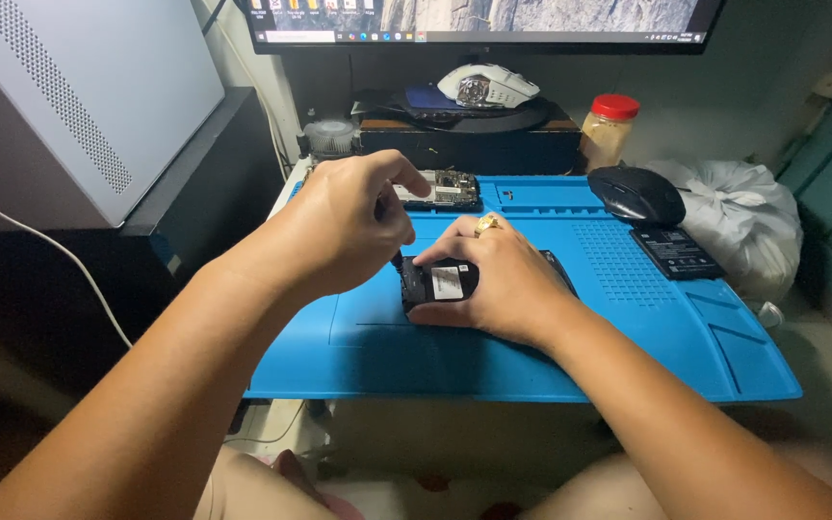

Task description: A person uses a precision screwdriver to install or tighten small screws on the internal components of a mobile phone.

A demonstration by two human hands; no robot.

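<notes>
Blue mat [628, 318]: phone [438, 282] under right hand [503, 279]

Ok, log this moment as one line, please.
left hand: pinched above phone corner | right hand: holding opened phone on blue mat | circuit board: apart, behind

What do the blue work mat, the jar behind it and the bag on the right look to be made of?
Blue work mat: likely silicone or soft rubber, matte, with moulded grooves and a dotted grid.
Jar: clear glass or plastic, hard to tell which, with a glossy red lid that looks plastic.
Bag: thin plastic film, whitish, crinkled and slightly shiny, knotted at the top.
</notes>
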